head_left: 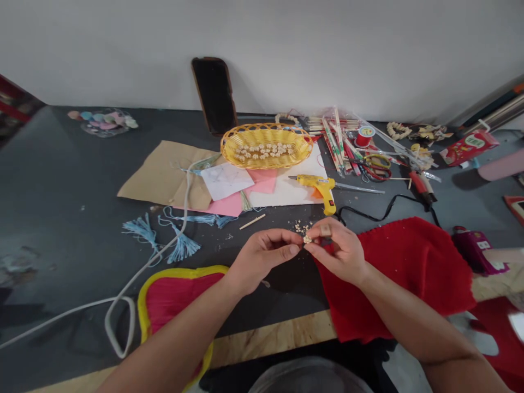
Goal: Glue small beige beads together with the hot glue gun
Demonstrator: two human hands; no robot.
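Note:
Over the front of the dark table, my two hands meet fingertip to fingertip. A small cream flower-shaped piece (307,239) is pinched between the thumb and fingers of my right hand (341,248). My left hand (262,254) is closed in a pinch right beside that piece; what lies between its fingertips is too small to make out. Just beyond the fingers lies a scatter of tiny cream bits (302,225). A yellow glue gun (323,188) rests behind my right hand. Similar small pieces (266,150) sit in the yellow woven basket (266,164).
A white cable (155,254) crosses the left side near blue tassels (183,246). Red felt (409,267) lies under my right forearm, a yellow-edged pad (176,297) by my left. Scissors (376,166), red thread (364,136) and wrapped sticks (335,144) crowd the back right. A phone (215,95) leans on the wall.

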